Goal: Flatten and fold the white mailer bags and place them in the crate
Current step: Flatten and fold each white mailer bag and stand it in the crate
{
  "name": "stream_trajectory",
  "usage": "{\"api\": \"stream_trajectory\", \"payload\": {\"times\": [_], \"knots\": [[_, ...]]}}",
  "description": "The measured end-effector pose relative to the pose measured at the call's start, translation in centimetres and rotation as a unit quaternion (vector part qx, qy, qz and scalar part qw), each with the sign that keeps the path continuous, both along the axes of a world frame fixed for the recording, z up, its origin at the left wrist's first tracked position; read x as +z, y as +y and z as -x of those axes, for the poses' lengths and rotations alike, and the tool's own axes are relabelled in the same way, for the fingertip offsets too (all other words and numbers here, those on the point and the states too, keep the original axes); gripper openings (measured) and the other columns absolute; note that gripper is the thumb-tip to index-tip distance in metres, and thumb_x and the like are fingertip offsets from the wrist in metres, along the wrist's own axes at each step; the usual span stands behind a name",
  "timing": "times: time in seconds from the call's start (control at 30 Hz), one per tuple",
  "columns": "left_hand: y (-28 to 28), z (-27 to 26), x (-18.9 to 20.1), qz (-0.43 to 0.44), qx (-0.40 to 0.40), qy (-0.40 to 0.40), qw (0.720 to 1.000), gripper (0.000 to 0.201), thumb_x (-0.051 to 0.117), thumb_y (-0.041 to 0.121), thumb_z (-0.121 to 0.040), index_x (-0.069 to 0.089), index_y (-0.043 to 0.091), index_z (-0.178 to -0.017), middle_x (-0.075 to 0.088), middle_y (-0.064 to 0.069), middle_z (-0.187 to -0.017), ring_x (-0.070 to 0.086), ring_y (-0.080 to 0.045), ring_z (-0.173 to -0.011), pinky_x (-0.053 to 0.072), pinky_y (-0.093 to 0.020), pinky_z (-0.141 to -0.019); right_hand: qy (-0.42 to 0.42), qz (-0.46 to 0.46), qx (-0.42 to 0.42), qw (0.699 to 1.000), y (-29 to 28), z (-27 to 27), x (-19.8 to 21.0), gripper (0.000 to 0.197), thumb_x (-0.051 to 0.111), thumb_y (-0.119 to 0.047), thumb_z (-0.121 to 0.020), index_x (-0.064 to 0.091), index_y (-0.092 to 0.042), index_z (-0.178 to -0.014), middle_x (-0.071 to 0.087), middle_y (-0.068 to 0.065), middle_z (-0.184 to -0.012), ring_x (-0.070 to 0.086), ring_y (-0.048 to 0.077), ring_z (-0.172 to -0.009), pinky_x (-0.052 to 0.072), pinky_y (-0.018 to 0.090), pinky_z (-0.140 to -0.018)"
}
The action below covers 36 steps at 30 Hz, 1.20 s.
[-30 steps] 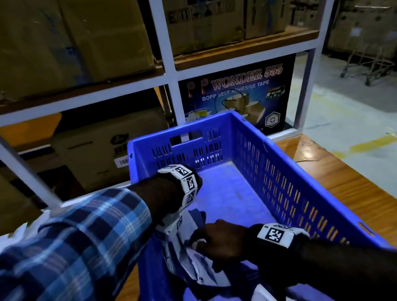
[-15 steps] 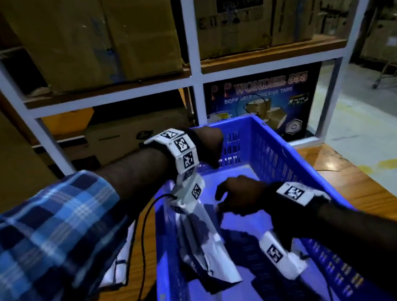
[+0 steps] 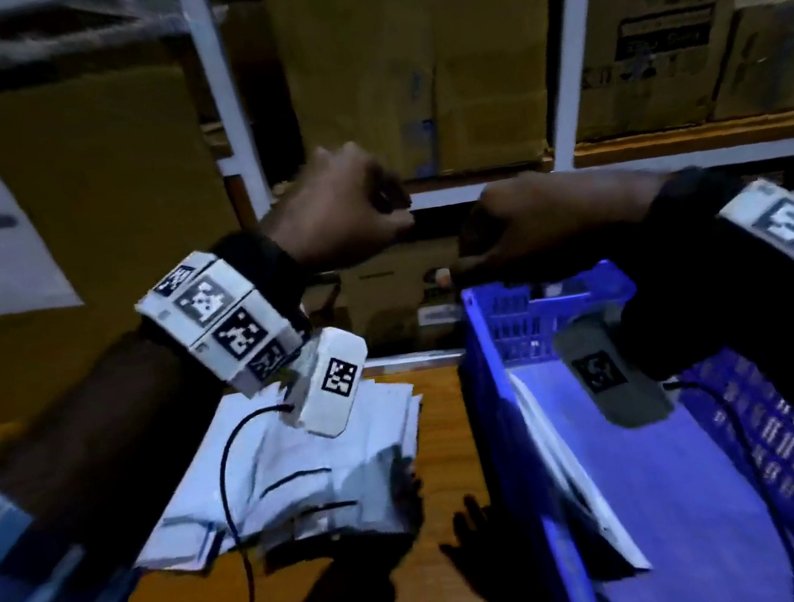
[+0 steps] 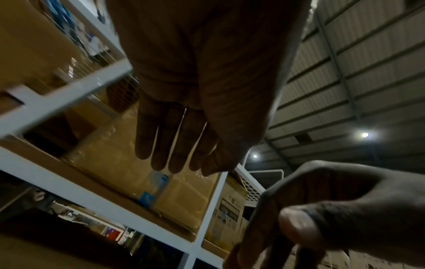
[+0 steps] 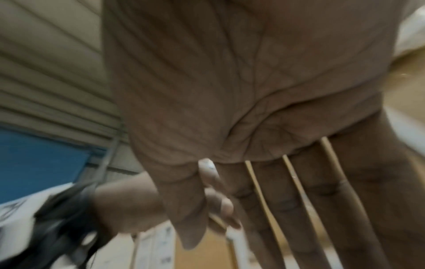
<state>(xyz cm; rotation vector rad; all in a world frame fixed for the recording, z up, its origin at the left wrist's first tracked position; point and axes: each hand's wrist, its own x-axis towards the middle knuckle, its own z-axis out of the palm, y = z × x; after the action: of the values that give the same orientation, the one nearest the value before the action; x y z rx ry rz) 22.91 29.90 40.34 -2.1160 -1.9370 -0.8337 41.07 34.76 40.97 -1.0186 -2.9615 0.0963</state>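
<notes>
Mailer bags (image 3: 303, 477) are seen only from the head view, piled on the table (image 3: 440, 455) below the left hand (image 3: 339, 211); one folded bag (image 3: 573, 475) leans inside the crate (image 3: 505, 439). Wrist views show both hands empty, fingers (image 4: 158, 140) straight, loosely together; right hand (image 3: 544, 225) above crate rim. Shelving (image 3: 222, 94) with cartons (image 3: 402, 50) stands beyond.

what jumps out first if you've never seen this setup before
Two raised hands, left and right, meet mid-air in the middle of the head view, both empty, each wrist wearing a band of black-and-white markers. Below them, a blue crate at right holds a folded white bag. A loose pile of bags lies on the wooden table to its left.
</notes>
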Motion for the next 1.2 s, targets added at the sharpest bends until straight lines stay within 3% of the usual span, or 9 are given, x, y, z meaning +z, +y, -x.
{"api": "stream_trajectory", "payload": {"times": [0.13, 0.23, 0.4, 0.5, 0.63, 0.73, 0.97, 1.1, 1.2], "knots": [[-5.5, 6.6, -1.5, -0.026, -0.010, -0.024, 0.999, 0.015, 0.069, 0.017, -0.083, 0.076, 0.013, -0.096, 0.075, 0.000, -0.092, 0.068, -0.005, -0.081, 0.059, -0.031, -0.079, 0.015, 0.006, -0.001, 1.000, -4.2, 7.0, 0.0, 0.043, 0.060, -0.050, -0.090, 0.062, -0.014, -0.066, 0.064, 0.003, -0.067, 0.064, 0.023, -0.068, 0.051, 0.034, -0.067], [-9.3, 11.6, -3.7, -0.024, -0.004, -0.054, 0.998, 0.014, 0.070, 0.017, -0.083, 0.076, 0.013, -0.096, 0.074, 0.000, -0.093, 0.068, -0.002, -0.080, 0.058, -0.027, -0.079, 0.006, 0.028, -0.012, 1.000, -7.5, 12.5, -1.8, 0.045, 0.059, -0.053, -0.090, 0.061, -0.015, -0.067, 0.062, 0.000, -0.069, 0.061, 0.019, -0.069, 0.049, 0.031, -0.068], [-13.9, 18.4, -10.1, 0.031, 0.035, -0.085, 0.995, 0.015, 0.065, 0.020, -0.086, 0.077, 0.012, -0.089, 0.075, -0.002, -0.092, 0.069, -0.012, -0.082, 0.057, -0.034, -0.078, -0.013, 0.005, -0.040, 0.999, -11.2, 20.3, -8.4, 0.043, 0.054, -0.050, -0.094, 0.067, -0.010, -0.105, 0.062, 0.011, -0.105, 0.060, 0.029, -0.097, 0.041, 0.029, -0.070], [-15.4, 21.6, -15.3, 0.099, 0.083, -0.074, 0.989, 0.029, 0.065, 0.030, -0.087, 0.071, 0.014, -0.110, 0.071, -0.005, -0.110, 0.065, -0.020, -0.103, 0.050, -0.031, -0.089, 0.003, 0.049, -0.114, 0.992, -10.9, 22.7, -14.5, 0.048, 0.053, -0.052, -0.094, 0.058, -0.012, -0.120, 0.061, 0.012, -0.121, 0.056, 0.032, -0.111, 0.045, 0.034, -0.084], [-17.0, 23.8, -22.9, 0.214, 0.119, -0.062, 0.968, 0.061, 0.058, 0.040, -0.092, 0.040, 0.015, -0.145, 0.043, -0.006, -0.149, 0.040, -0.022, -0.136, 0.031, -0.030, -0.108, 0.007, 0.075, -0.172, 0.982, -10.3, 24.5, -22.4, 0.059, 0.055, -0.047, -0.093, 0.044, -0.007, -0.135, 0.049, 0.019, -0.135, 0.047, 0.038, -0.120, 0.042, 0.040, -0.094], [-18.4, 23.8, -27.4, 0.277, 0.130, -0.068, 0.950, 0.078, 0.055, 0.045, -0.094, 0.016, 0.013, -0.153, 0.010, -0.008, -0.161, 0.013, -0.022, -0.148, 0.018, -0.034, -0.118, 0.009, 0.074, -0.192, 0.979, -10.5, 25.3, -26.0, 0.069, 0.057, -0.048, -0.090, 0.034, -0.005, -0.139, 0.029, 0.023, -0.148, 0.034, 0.042, -0.130, 0.034, 0.044, -0.105], [-22.1, 22.8, -32.1, 0.356, 0.154, -0.087, 0.917, 0.092, 0.042, 0.060, -0.094, -0.011, 0.014, -0.153, -0.022, -0.009, -0.158, -0.008, -0.027, -0.148, 0.011, -0.043, -0.120, 0.019, 0.058, -0.250, 0.966, -10.6, 26.6, -28.2, 0.093, 0.063, -0.049, -0.085, 0.009, -0.011, -0.151, 0.001, 0.026, -0.158, 0.013, 0.045, -0.142, 0.020, 0.050, -0.116], [-24.5, 21.9, -35.2, 0.366, 0.165, -0.066, 0.914, 0.092, 0.022, 0.071, -0.090, -0.020, 0.016, -0.151, -0.036, -0.004, -0.150, -0.023, -0.022, -0.144, -0.001, -0.048, -0.118, 0.041, 0.074, -0.267, 0.960, -10.5, 27.0, -28.2, 0.086, 0.065, -0.040, -0.084, 0.014, -0.015, -0.148, 0.008, 0.025, -0.155, 0.024, 0.046, -0.134, 0.032, 0.050, -0.106], [-25.4, 22.1, -37.9, 0.369, 0.164, -0.027, 0.915, 0.100, -0.015, 0.082, -0.070, -0.029, 0.015, -0.143, -0.039, -0.004, -0.148, -0.031, -0.019, -0.138, -0.011, -0.046, -0.115, 0.053, 0.063, -0.261, 0.962, -10.5, 27.0, -28.5, 0.081, 0.065, -0.036, -0.082, 0.020, -0.014, -0.146, 0.023, 0.023, -0.148, 0.030, 0.044, -0.127, 0.036, 0.048, -0.101]]}}
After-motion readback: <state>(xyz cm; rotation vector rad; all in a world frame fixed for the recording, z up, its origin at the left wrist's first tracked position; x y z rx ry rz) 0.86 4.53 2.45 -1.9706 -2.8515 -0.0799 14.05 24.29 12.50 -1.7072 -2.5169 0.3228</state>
